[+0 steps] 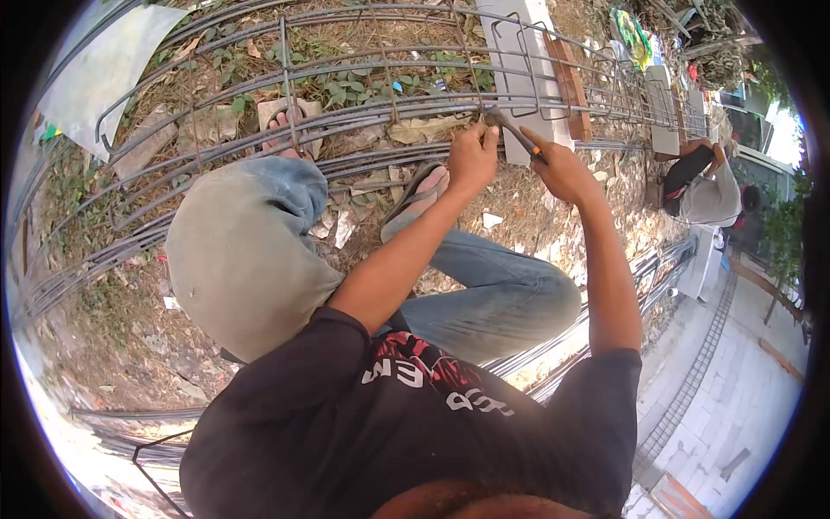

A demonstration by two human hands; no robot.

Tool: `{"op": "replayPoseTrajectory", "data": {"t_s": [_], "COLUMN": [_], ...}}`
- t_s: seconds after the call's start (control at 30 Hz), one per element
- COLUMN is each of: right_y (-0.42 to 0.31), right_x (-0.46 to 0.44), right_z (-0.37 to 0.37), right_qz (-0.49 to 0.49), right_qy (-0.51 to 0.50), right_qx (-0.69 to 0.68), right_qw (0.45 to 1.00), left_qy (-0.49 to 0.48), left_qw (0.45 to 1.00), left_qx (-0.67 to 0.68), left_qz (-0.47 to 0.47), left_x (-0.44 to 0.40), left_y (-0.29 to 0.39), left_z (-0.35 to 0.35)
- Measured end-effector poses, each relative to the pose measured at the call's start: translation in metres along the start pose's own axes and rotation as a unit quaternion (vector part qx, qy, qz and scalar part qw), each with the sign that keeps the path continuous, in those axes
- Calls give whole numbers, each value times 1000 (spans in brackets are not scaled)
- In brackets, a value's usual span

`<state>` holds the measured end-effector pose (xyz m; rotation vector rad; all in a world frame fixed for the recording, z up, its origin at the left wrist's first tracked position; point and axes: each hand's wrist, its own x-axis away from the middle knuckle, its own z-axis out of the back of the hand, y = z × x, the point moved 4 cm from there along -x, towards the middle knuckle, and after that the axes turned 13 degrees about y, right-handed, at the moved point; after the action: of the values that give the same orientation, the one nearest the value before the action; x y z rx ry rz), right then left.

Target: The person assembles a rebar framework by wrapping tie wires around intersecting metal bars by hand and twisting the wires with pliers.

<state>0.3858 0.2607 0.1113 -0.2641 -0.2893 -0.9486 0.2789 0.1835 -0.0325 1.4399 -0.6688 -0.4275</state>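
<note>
My right hand point(566, 176) is closed around the handles of pincers point(519, 134), one handle tipped orange. The jaws reach the long steel bars point(415, 107) where a thin upright bar crosses them. Just left of the jaws, my left hand point(473, 157) is closed at the same crossing, its fingers pinched together. Whatever those fingers hold is too small to make out. The bars belong to a long cage with bent stirrups point(288, 82) around them. Both hands are apart, on the near side of the cage.
A pale concrete block point(516, 73) and a reddish-brown wooden piece point(567, 88) lie under the cage. My sandalled foot point(424, 192) rests on littered ground. Another person point(709, 195) crouches at the far right. Loose rods point(95, 268) run at the left.
</note>
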Motion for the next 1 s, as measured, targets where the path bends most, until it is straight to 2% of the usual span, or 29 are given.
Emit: {"op": "replayPoseTrajectory", "data": {"t_s": [0.1,0.2,0.3,0.4,0.5,0.6,0.63,0.73,0.77,0.87,0.9,1.0], "right_y": [-12,-22,-24,-29,-21,-16,-12,-12,-14,-50,-51,-37], "right_x": [1,-1,-2,0,-3,3,5,13,15,46,51,42], "right_z": [3,0,0,-5,-17,-27,-35,-37,-31,-13,-16,-27], "right_qz": [-1,-1,-10,0,-130,-153,-182,-158,-42,-18,-6,-48], "right_qy": [-22,-7,-9,70,-57,-122,-138,11,144,245,263,182], "right_qx": [25,45,68,108,-65,-298,-348,-290,-92,174,206,168], "right_qw": [999,999,998,992,988,934,909,944,984,954,943,968], "left_qy": [-29,-19,-46,-89,-110,-228,-257,-272,-219,-155,-179,-309], "left_qw": [999,1000,998,993,956,823,791,741,745,769,761,839], "left_qx": [-25,-16,-11,43,202,367,405,443,471,426,425,292], "left_qz": [38,9,39,72,180,368,379,425,420,451,456,341], "left_x": [3,2,1,2,9,17,16,10,10,12,13,15], "left_y": [8,5,1,-12,-26,-19,-10,-2,1,-2,-8,-20], "left_z": [8,9,7,0,-6,-15,-19,-42,-51,-64,-65,-32]}}
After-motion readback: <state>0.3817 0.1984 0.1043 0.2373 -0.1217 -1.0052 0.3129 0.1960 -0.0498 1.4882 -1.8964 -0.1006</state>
